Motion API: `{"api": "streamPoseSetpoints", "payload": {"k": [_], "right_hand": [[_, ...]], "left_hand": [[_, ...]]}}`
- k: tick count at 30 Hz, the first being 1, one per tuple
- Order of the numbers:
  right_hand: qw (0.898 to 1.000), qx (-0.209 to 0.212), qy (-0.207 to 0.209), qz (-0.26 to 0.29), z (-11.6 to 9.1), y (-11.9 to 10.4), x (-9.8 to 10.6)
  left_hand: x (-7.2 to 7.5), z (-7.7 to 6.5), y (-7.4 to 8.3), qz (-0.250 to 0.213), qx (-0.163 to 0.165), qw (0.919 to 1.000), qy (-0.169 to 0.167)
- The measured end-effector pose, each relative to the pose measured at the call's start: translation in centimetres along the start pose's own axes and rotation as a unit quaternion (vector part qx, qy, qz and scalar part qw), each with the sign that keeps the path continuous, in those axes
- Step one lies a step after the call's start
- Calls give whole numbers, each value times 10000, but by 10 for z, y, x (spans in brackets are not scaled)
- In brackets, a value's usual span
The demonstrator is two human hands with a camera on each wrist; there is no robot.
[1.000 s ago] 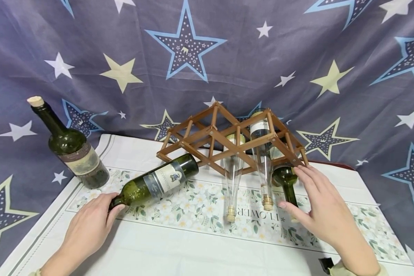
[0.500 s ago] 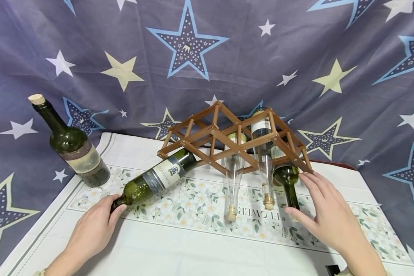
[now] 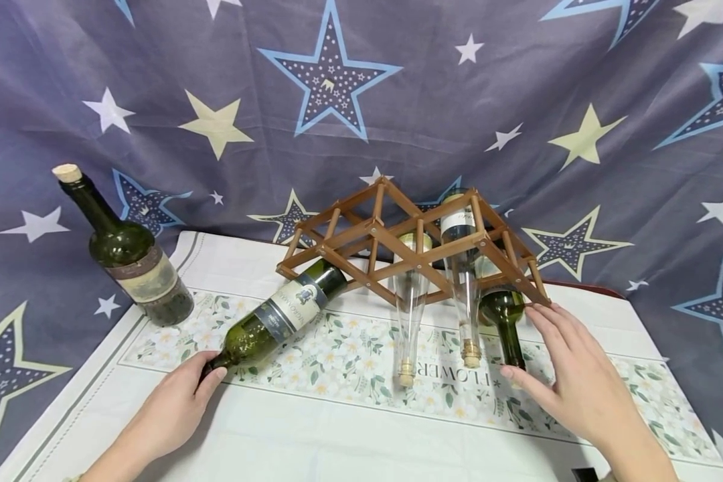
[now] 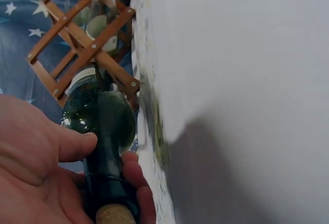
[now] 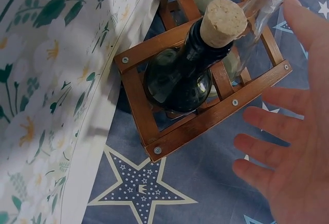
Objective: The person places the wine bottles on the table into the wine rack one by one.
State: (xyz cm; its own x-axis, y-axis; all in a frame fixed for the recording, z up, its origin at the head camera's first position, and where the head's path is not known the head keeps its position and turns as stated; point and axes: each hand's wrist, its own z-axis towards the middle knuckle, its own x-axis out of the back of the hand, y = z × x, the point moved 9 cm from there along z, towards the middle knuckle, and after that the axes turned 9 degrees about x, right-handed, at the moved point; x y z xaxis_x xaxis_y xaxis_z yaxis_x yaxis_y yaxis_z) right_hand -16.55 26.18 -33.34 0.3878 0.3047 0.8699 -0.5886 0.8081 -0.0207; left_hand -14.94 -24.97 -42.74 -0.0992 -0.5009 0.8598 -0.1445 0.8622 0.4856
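Note:
My left hand grips the neck of a green wine bottle that lies slanted, its base at the lower left opening of the wooden wine rack. In the left wrist view, thumb and fingers wrap the neck near its cork. My right hand is spread beside the rack's right end, fingertips right at its lower corner. Close to that hand, a corked green bottle sits in the rack, neck toward me. Two clear corked bottles, one on the left and one on the right, rest in the middle openings.
Another corked green bottle stands upright at the table's left. A floral runner crosses the white tablecloth. Behind the rack hangs a star-patterned curtain.
The left hand has brought the bottle's base slightly up toward the rack, steepening its slant. The rack's lower right corner and the right hand have shifted a little right and nearer me.

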Motion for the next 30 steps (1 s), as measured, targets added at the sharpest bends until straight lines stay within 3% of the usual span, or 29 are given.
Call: {"api": "streamPoseSetpoints", "payload": {"k": [13,21,30], "right_hand": [[10000,-74,-54,1,0,1,-2],[9999,-115,-87,-14,-1,2,-3],[9998,-95,-192,-12,-1,1,-4]], "left_hand": [[-3,-4,5,-604,-26,9965,-579],[-15,-7,11,-1607,-3,9784,-1298],[-24,-7,22,-2116,-138,9629,-1670]]}}
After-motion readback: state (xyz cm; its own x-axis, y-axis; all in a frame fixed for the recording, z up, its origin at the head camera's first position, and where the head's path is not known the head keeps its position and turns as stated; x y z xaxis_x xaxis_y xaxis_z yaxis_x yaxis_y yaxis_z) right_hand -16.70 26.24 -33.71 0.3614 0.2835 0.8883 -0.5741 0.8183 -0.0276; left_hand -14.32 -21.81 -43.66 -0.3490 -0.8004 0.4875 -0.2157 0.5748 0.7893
